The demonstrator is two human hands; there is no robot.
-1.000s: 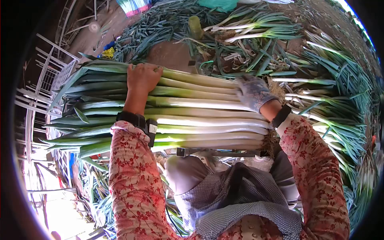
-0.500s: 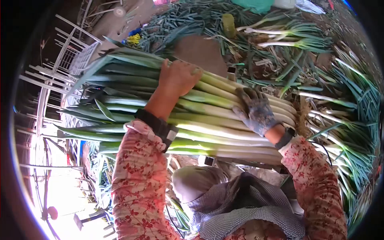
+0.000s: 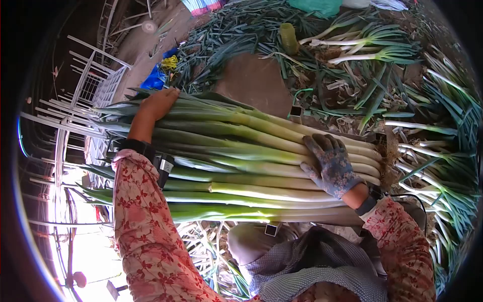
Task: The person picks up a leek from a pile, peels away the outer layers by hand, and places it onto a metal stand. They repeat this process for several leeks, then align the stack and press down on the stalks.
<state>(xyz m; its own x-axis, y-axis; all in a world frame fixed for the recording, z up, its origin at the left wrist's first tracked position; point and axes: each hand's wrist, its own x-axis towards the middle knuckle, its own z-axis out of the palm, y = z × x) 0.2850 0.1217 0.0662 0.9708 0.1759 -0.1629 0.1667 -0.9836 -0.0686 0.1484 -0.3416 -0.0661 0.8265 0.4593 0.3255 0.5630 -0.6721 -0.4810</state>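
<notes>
A wide pile of leeks (image 3: 261,166) lies across in front of me, green leaves to the left and white stalks with roots to the right. At the far edge of the leaves, my bare left hand (image 3: 158,104) is curled round the upper leeks; its fingers are partly hidden. My right hand (image 3: 329,165), in a dirty patterned glove, rests on the white stalks with its fingers stretched out and apart. Metal frame ends (image 3: 271,229) show under the pile's near side.
Cut green leaves (image 3: 241,35) cover the ground beyond. More leeks lie at the far right (image 3: 377,43) and along the right side (image 3: 453,166). A white metal rack (image 3: 103,90) stands left. A yellowish cylinder (image 3: 288,39) stands among the cuttings.
My left hand has slid left along the leaves to the far edge. The pile appears lower and slightly turned in view. My right hand stays on the white stalks.
</notes>
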